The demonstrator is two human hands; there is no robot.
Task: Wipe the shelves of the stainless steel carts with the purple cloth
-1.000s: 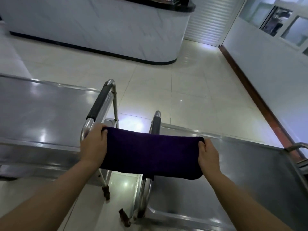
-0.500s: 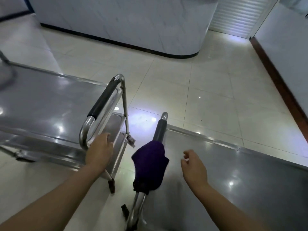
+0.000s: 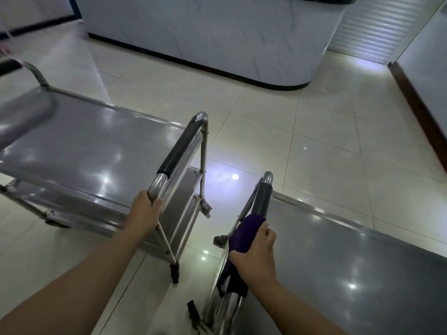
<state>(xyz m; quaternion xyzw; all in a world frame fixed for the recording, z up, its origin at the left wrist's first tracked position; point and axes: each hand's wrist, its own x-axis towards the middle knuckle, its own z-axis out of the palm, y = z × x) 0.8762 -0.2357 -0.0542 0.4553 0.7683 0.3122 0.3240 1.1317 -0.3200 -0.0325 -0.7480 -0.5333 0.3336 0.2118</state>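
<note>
Head view: the left hand [image 3: 145, 212] grasps the bare steel bend of the left cart's handle [image 3: 180, 151], fingers curled round the tube just below its black sleeve. The right hand [image 3: 256, 256] clasps the cloth [image 3: 243, 234], which is draped over the right cart's handle [image 3: 263, 197], so the fingers wrap cloth and tube together. No shelf is being wiped yet; the step in hand looks like positioning the two carts. To do it well, roll each cart smoothly so the near legs do not knock, park them just apart, then lift the cloth free rather than drag it along the handle. The left cart's top shelf [image 3: 84, 146] and the right cart's shelf [image 3: 350, 262] are bare, glossy steel with light spots, so streaks will show; long overlapping strokes should suit. Around them lies a pale tiled floor [image 3: 302, 131], with a curved marbled counter [image 3: 205, 32] and a slatted shutter [image 3: 362, 27] behind.
</note>
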